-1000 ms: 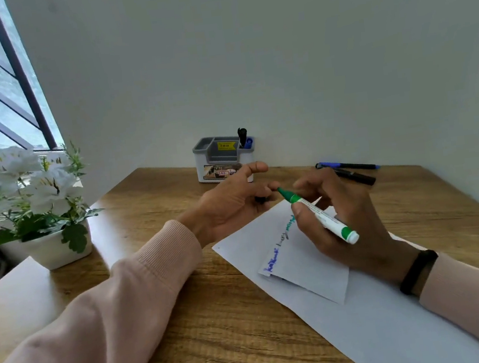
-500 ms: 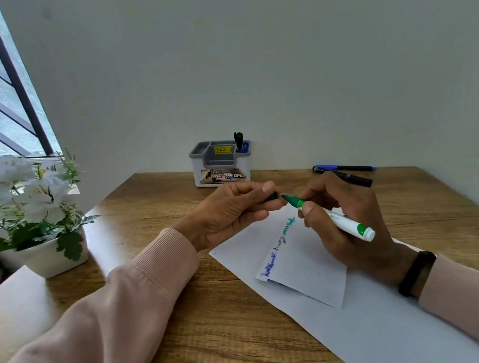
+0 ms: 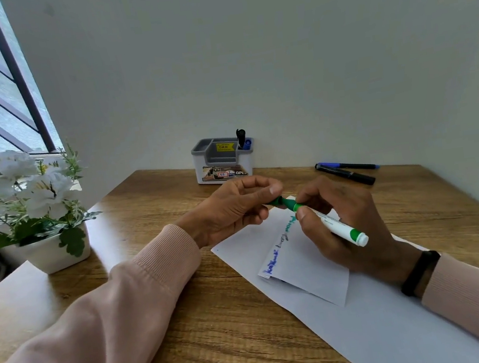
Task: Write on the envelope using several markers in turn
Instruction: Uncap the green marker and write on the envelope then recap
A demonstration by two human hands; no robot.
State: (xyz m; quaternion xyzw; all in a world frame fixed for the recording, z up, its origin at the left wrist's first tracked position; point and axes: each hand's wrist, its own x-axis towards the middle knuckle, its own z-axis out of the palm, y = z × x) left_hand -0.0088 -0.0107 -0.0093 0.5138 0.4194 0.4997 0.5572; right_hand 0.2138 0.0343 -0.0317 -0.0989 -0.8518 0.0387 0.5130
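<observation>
While gripped, green marker [image 3: 331,224], white barrel

A sheet of paper [image 3: 383,329] lies on the table [image 3: 218,318], with the envelope [image 3: 308,269] on it. Above the envelope the left hand [image 3: 235,208] and right hand [image 3: 347,222] meet at a marker [image 3: 326,222]. Behind them, against the wall, stands an organizer [image 3: 222,161]; to its right lie two pens [image 3: 347,170]. At the table's left edge stands a flower pot [image 3: 52,253].
</observation>
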